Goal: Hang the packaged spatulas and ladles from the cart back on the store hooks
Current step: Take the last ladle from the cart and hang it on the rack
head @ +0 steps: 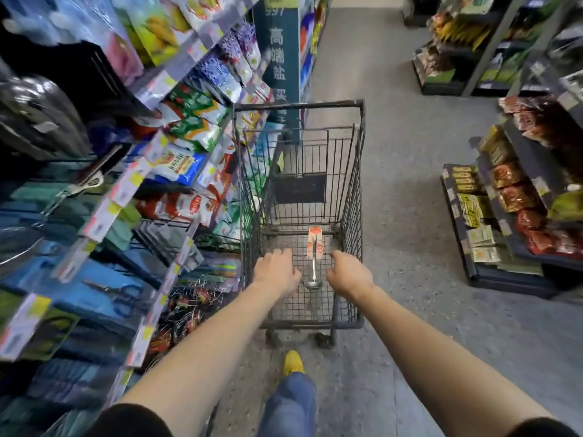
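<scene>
Grey speckled floor (410, 184) is laid down the aisle, and the wire cart (353, 190) is parked on it, close beside the left shelving (132, 184). 1 packaged ladle (315, 247) is seen flat on the cart's mesh bottom, card end away from the person and bowl end nearer, lying between the 2 hands. The left hand (277, 269) and the right hand (348, 274) are held out over the basket with fingers bent downward. Nothing is clasped in either, and no contact with the ladle is shown. No spatula is seen in the cart.

A pick-up is judged to be the step in hand. 1 hand should be enough. The pack would be best pinched by the card rather than by the slick steel stem, with the top of the card kept free, where a hang hole would be expected. A straight lift is advised, since the bowl could be caught in the mesh if dragged. Which hook belongs to ladles cannot be told, as the rack on the left is blurred.

Bagged goods in green, blue and red are stacked on the left shelves, with price tags along the edges. Lower down, carded scissors (120, 293) are hung. A blue sign (280, 58) with Chinese characters is stood behind the cart. Red and gold packets are ranged on the low shelves at the right (520, 216). A yellow shoe (293, 362) is planted just short of the cart.
</scene>
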Motion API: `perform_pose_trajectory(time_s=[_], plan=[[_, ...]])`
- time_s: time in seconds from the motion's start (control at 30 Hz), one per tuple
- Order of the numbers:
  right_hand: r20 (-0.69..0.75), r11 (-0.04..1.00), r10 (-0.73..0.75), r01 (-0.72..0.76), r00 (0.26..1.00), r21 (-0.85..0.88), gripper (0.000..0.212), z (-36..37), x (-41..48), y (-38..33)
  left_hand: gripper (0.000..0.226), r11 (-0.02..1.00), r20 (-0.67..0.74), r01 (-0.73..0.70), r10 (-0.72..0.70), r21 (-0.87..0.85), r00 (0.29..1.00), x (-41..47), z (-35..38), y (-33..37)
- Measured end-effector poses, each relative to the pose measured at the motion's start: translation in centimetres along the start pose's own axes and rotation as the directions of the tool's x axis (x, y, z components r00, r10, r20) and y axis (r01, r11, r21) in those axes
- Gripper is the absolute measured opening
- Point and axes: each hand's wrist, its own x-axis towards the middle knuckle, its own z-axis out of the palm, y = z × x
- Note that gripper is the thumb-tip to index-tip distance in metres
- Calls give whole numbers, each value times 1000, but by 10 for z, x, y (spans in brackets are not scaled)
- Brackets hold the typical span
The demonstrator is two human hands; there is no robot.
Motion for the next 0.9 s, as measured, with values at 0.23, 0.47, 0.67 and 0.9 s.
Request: perform_pose_trajectory(time_s=[0.23,0.47,0.67,0.9], plan=[[137,991,115,-105,984,-78,43,23,104,-14,50,1000,132,-31,30,6,991,114,9,-35],[240,977,211,-195,948,-88,39,45,183,0,40,1000,262,-8,8,-3,965,185,46,-51],[375,952,298,-301,878,-51,51,73,255,32,42,998,318,4,-24,65,948,248,85,-49],[425,950,307,-302,851,-83,45,121,335,72,40,984,429,166,-125,-59,895,316,156,-37]])
